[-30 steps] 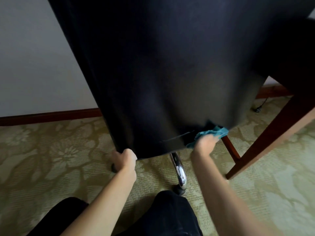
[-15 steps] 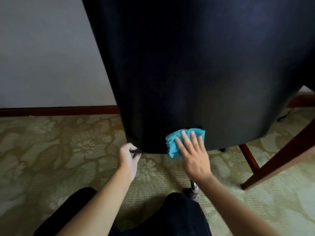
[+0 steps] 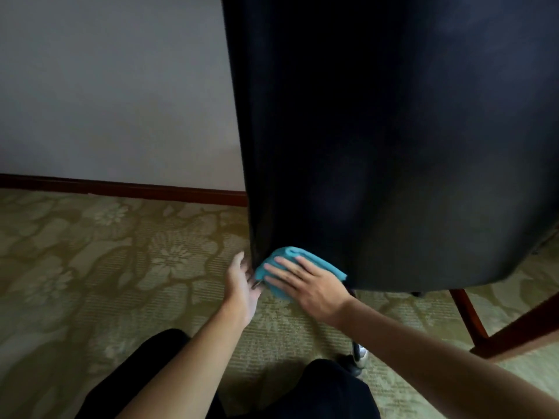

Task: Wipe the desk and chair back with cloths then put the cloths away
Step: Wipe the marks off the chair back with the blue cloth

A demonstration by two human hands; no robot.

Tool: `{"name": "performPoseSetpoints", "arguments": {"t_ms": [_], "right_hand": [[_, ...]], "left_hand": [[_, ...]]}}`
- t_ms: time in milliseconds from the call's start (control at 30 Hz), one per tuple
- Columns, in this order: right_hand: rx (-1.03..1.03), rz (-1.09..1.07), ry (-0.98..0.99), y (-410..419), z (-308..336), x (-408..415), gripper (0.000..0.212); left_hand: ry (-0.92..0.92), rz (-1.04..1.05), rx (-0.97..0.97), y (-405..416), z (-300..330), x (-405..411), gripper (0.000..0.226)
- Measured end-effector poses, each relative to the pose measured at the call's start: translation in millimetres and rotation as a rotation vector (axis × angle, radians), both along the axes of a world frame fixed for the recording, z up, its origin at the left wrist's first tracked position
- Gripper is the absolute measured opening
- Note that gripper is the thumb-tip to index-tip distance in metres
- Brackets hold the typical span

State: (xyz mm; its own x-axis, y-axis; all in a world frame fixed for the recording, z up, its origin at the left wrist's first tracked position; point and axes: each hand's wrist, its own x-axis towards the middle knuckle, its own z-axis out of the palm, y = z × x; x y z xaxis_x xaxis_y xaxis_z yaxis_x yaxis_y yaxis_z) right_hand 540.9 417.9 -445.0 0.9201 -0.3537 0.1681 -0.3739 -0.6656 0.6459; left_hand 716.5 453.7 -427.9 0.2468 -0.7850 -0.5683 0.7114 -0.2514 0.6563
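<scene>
The black chair back [image 3: 393, 140] fills the upper right of the head view, its lower edge just above the carpet. A blue cloth [image 3: 298, 257] lies flat against its lower left corner. My right hand [image 3: 305, 284] presses on the cloth with straight, spread fingers pointing left. My left hand [image 3: 242, 282] sits at the chair back's lower left edge, fingers curled round that edge from the side, right beside the cloth.
A wooden desk leg [image 3: 514, 325] slants at the right. A chrome chair base leg with caster [image 3: 358, 356] stands on the patterned green carpet [image 3: 121, 267] near my dark-trousered knees [image 3: 329, 391]. A grey wall with dark skirting board [image 3: 121, 187] is at the left.
My right hand has slid the cloth left along the chair back's lower edge to its left corner, close to my left hand. The view shifted so the chair sits further right.
</scene>
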Motion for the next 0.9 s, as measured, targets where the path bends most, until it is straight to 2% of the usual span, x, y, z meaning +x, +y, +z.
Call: {"name": "performPoseSetpoints", "arguments": {"t_ms": [67,200,267,367,433,633,800,900], "right_hand": [[-0.038,0.022,-0.018,-5,20,36,0.068],[-0.124,-0.082,-0.175,-13,44,89,0.068],[-0.113,-0.092,-0.126,-10,30,89,0.068],[0.008,-0.037,0.020,1,-9,64,0.063],[0.074,-0.036,0.097,8,-29,49,0.062],[0.059,-0.082,0.134,13,-31,32,0.068],[0.104,-0.182,-0.138,17,-18,-8,0.078],[0.111,-0.262,-0.329,24,-23,-38,0.080]], "left_hand": [[0.030,0.010,0.004,1,-4,6,0.053],[0.199,0.046,-0.043,4,-6,14,0.058],[0.239,0.057,-0.044,3,-5,20,0.059],[0.172,-0.019,-0.034,1,-9,27,0.070],[0.072,-0.079,0.048,5,-11,25,0.074],[-0.062,-0.111,0.209,18,-21,-2,0.063],[-0.148,-0.075,0.291,19,-16,-64,0.060],[-0.164,-0.190,0.245,26,-11,-108,0.054]]}}
